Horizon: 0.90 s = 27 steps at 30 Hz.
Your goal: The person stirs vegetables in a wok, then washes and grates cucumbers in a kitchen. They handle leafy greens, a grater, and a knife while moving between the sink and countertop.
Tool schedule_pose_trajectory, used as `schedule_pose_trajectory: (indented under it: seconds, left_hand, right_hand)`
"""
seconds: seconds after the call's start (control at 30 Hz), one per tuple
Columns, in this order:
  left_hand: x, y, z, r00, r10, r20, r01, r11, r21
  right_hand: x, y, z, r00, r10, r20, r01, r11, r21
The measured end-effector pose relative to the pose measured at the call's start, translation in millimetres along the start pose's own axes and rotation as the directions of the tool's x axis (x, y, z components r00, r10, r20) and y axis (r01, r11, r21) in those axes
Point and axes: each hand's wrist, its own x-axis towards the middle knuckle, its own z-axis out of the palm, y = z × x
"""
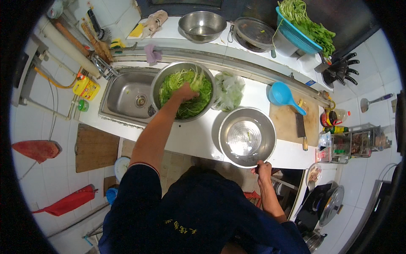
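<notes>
My left hand [186,93] reaches into a large metal bowl [157,111] of leafy greens [195,105], its fingers closed round a clump of pale stems and partly hidden by them. This bowl stands at the right side of the sink. With my right hand [263,170] I grip the near rim of a second metal basin [247,136]. Shallow water and a small green scrap show inside that basin. Between the two bowls, toward the back, lies a clear plastic bag [228,89] with something green in it.
The steel sink [130,95] is at the left. On the right, a cutting board [282,122] carries a blue ladle [282,94] and a cleaver [300,126]. On the back ledge stand an empty metal bowl [203,26], a lidded pot [253,33] and a blue basket [296,36] of greens.
</notes>
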Motion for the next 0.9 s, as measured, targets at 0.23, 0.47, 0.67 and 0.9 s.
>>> schedule_pose_trajectory:
  seconds: [0.23, 0.47, 0.67, 0.9]
  left_hand:
    - [-122, 37, 21, 0.877, 0.049, -0.478, -0.196, 0.945, -0.262]
    - [-252, 37, 9, 0.940, -0.205, 0.272, 0.337, 0.428, -0.839]
    - [-241, -58, -19, 0.992, -0.103, 0.077, 0.115, 0.452, -0.885]
    - [-216, -188, -81, 0.946, -0.210, -0.247, -0.051, 0.658, -0.751]
  right_hand:
    - [-19, -50, 17, 0.995, -0.093, 0.036, 0.098, 0.983, -0.155]
    - [-31, -102, 87, 0.978, -0.108, 0.177, 0.168, 0.913, -0.372]
    - [-42, -123, 203, 0.951, -0.103, 0.292, 0.213, 0.903, -0.374]
    - [-63, -118, 348, 0.901, 0.111, 0.420, 0.034, 0.946, -0.322]
